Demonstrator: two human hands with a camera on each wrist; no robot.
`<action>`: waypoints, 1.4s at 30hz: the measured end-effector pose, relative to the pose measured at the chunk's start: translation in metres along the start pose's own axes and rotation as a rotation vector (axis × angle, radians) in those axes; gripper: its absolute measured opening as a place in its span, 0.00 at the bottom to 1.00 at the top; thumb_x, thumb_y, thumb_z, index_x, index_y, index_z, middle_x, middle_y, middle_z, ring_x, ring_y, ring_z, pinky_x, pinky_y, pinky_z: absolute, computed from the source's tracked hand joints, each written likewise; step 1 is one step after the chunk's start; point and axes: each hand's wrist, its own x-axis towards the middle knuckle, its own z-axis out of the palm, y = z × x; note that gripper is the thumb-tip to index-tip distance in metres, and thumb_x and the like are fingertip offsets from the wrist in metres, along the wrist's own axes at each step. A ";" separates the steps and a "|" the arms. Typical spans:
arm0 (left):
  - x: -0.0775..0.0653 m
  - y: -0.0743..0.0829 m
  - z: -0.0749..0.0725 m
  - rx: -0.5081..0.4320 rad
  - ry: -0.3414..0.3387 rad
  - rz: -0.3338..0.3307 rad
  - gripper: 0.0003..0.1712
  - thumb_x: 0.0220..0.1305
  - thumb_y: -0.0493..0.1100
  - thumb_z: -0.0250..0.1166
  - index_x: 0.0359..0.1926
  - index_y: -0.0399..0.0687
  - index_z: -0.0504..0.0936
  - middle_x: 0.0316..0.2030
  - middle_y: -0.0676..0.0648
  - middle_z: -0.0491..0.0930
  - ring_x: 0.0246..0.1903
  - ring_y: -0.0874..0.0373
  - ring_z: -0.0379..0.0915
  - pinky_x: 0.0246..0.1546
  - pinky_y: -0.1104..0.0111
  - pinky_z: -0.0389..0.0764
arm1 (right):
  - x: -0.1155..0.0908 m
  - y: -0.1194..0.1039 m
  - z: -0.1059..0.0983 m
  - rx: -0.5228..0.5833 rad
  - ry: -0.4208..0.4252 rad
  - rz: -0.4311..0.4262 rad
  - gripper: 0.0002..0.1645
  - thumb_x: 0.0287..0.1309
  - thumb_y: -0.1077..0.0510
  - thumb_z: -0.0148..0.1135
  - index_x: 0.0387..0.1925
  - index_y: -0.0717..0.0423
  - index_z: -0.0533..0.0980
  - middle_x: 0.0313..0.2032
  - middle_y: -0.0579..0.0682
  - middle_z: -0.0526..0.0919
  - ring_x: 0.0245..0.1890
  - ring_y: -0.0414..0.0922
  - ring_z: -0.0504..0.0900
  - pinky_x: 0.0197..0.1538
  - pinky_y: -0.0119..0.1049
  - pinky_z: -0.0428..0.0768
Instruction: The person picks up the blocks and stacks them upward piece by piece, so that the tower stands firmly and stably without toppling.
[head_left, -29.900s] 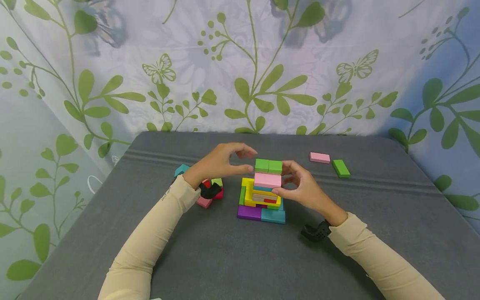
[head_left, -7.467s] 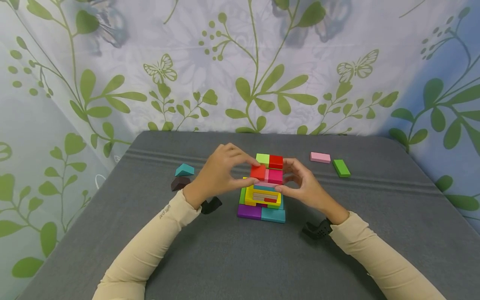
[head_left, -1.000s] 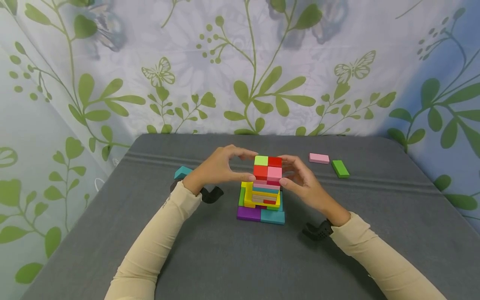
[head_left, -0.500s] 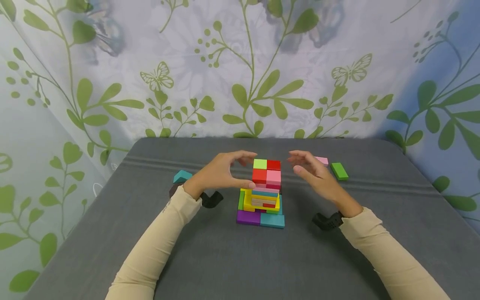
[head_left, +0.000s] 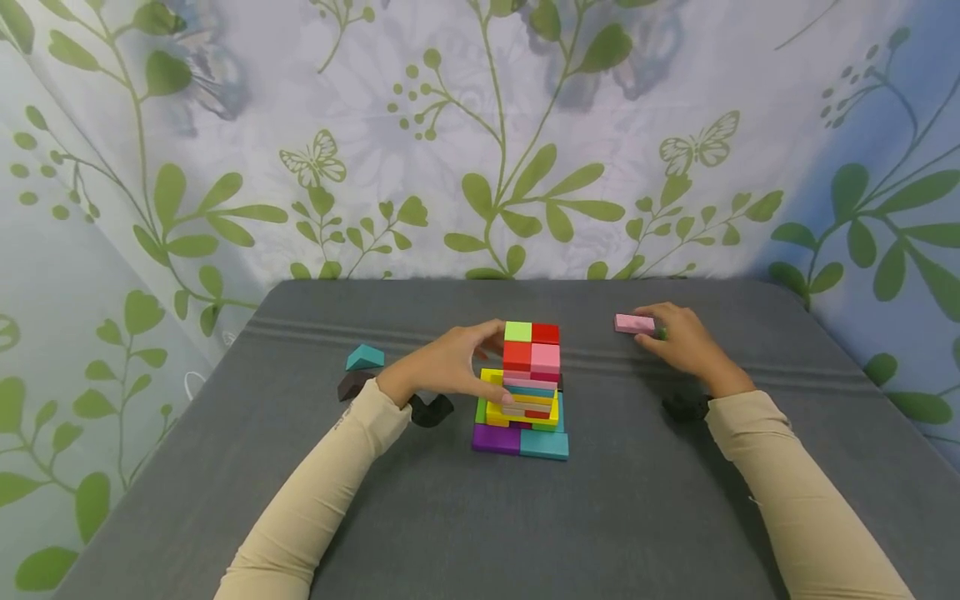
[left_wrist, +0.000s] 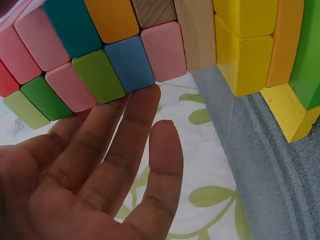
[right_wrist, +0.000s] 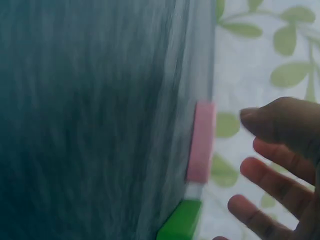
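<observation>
A tall tower of coloured wooden blocks (head_left: 531,358) stands on the grey cloth, with light green, red and pink blocks at its top. My left hand (head_left: 446,362) is at its left side, fingers loosely extended. In the left wrist view, the fingertips (left_wrist: 145,95) lie against the side blocks near a blue block (left_wrist: 131,65). My right hand (head_left: 686,337) reaches to a loose pink block (head_left: 633,323) at the back right, thumb and fingers spread around its right end. The right wrist view shows the fingers apart from this block, beside a green block (right_wrist: 181,221).
A teal block (head_left: 365,357) with a slanted top and a dark brown block (head_left: 352,385) lie left of the tower, behind the left wrist. A wide base of purple blocks (head_left: 497,439) and teal blocks sits under the tower. A leaf-patterned curtain (head_left: 420,150) hangs behind the table.
My right hand has left the tower's right side and moved right to the loose pink block. My left hand has slid lower along the tower. Earlier, red and pink blocks joined the tower's top.
</observation>
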 end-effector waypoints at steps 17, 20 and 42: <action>0.001 -0.002 0.000 0.062 0.005 -0.018 0.43 0.63 0.46 0.78 0.73 0.34 0.70 0.64 0.41 0.81 0.64 0.48 0.77 0.66 0.54 0.78 | 0.020 0.039 -0.002 -0.089 -0.075 0.064 0.25 0.69 0.62 0.70 0.60 0.78 0.78 0.55 0.78 0.81 0.59 0.75 0.78 0.63 0.72 0.71; 0.001 -0.002 0.000 0.062 0.008 -0.018 0.43 0.63 0.46 0.78 0.72 0.34 0.71 0.64 0.41 0.81 0.64 0.48 0.77 0.66 0.54 0.78 | 0.022 0.037 -0.003 -0.077 -0.061 0.076 0.22 0.68 0.61 0.72 0.53 0.77 0.80 0.49 0.75 0.84 0.53 0.73 0.80 0.60 0.71 0.73; 0.002 -0.006 0.002 0.061 0.007 0.002 0.40 0.63 0.46 0.77 0.70 0.33 0.73 0.63 0.40 0.82 0.59 0.50 0.79 0.66 0.58 0.79 | 0.004 -0.034 -0.011 0.319 0.134 -0.013 0.19 0.70 0.61 0.72 0.57 0.69 0.83 0.49 0.63 0.88 0.43 0.33 0.83 0.47 0.23 0.80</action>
